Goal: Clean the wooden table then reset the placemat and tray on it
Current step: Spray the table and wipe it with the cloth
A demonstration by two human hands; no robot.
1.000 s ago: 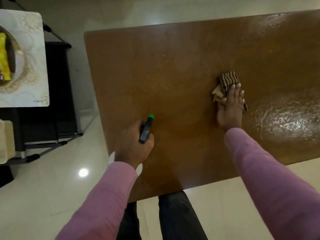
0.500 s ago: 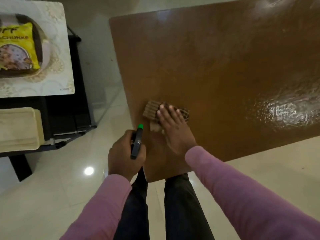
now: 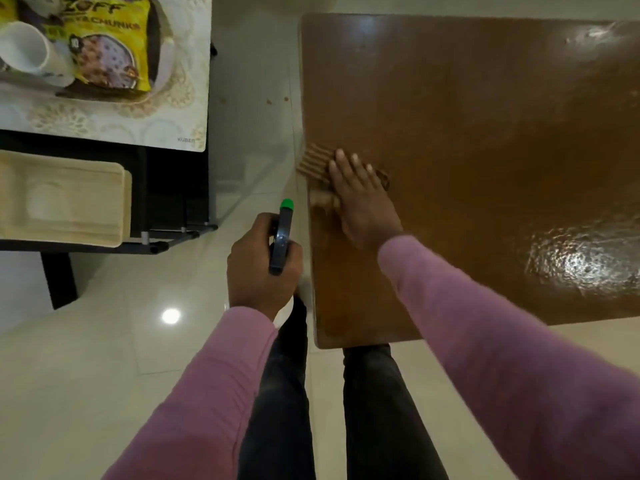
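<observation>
My right hand [image 3: 360,192] lies flat, fingers straight, pressing a brown striped cloth [image 3: 313,163] onto the wooden table [image 3: 485,133] at its left edge. Part of the cloth hangs past that edge. My left hand [image 3: 261,263] grips a dark spray bottle with a green nozzle [image 3: 282,233], held off the table just left of its edge. A white patterned placemat [image 3: 104,123] lies on a black side stand at the upper left. On it rests a tray [image 3: 165,60] carrying a yellow snack packet [image 3: 107,46] and a white cup [image 3: 24,46].
A pale wooden tray [image 3: 69,206] sits on the lower level of the black stand [image 3: 166,188]. A wet, shiny patch [image 3: 585,261] shows on the table's right side. My legs stand at the table's near left corner on a glossy tiled floor.
My right hand has wiped the cloth from the table's middle leftward to its left edge. The left hand with the bottle has come off the tabletop, and the view has shifted left.
</observation>
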